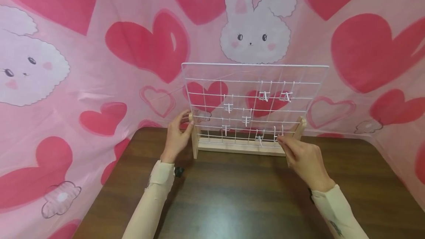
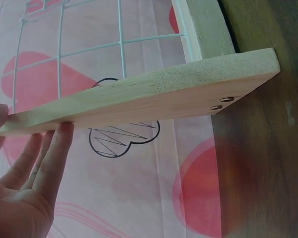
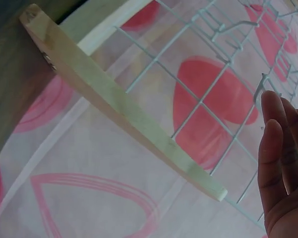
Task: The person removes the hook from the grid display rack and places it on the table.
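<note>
Nearest, two pale-sleeved forearms (image 1: 149,202) extend over the brown table (image 1: 212,198). The right hand (image 1: 305,158) has thumb and fingertips pinching a white hook (image 3: 260,84) at the lower right of the white wire grid (image 1: 212,106), while the left hand (image 1: 177,135) grips the wooden upright (image 2: 139,94), thumb one side, fingers the other. The grid stands in its wooden base (image 1: 239,148) on the table, bearing six further hooks (image 1: 264,96), before a heart-printed pink cloth (image 1: 206,47).

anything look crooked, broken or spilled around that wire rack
Nothing looks spilled or visibly broken. The only slightly odd thing: the white hooks sit scattered at several heights on the wire grid, not in even rows, though that may be deliberate.
</note>
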A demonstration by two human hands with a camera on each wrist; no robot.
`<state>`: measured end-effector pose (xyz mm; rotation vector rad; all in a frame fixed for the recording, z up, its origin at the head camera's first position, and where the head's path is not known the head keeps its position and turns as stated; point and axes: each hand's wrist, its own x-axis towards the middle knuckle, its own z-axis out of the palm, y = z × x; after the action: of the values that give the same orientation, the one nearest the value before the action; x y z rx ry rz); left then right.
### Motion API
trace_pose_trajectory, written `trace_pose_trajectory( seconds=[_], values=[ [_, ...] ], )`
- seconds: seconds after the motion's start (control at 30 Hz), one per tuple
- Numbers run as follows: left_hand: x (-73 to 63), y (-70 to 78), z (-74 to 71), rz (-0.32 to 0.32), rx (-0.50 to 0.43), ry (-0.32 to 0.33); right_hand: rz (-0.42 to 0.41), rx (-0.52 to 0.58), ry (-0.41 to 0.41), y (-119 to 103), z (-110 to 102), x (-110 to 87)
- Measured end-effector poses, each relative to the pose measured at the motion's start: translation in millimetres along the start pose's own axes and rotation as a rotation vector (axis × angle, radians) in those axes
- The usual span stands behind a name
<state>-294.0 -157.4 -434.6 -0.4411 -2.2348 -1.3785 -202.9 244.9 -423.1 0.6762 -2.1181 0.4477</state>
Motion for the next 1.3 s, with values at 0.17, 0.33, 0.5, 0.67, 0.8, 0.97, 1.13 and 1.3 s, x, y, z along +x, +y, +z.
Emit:
trace_pose_trajectory(
  seconds=[0.17,0.33,0.5,0.67,0.8,0.97,1.13,1.3],
  values=[
    [-1.6,1.4,0.0,-0.003,0.009,-0.009,-0.008,-0.022,-0.014,0,1,-6.4],
    [-2.0,2.5,0.1,-0.012,0.007,-0.006,-0.028,-0.059,-0.054,1,4,-12.6],
    [-1.6,0.6,0.4,0.008,-0.004,-0.010,-0.026,-0.055,-0.088,4,6,-19.5],
    [-0.2,1.6,-1.5,0.008,0.000,-0.011,-0.007,-0.042,-0.172,6,8,-25.0],
    [-0.5,2.0,-1.7,0.004,0.008,-0.013,0.001,-0.041,-0.235,6,10,-27.1],
    [-0.7,2.2,-1.9,0.005,0.005,-0.009,-0.007,-0.050,-0.270,4,14,-29.0],
    [-0.9,2.3,-1.6,-0.006,0.002,-0.017,-0.013,-0.054,-0.318,4,16,-32.9],
    [-0.5,1.5,-0.9,-0.016,-0.008,-0.021,-0.010,-0.059,-0.383,4,17,-33.9]
  ],
)
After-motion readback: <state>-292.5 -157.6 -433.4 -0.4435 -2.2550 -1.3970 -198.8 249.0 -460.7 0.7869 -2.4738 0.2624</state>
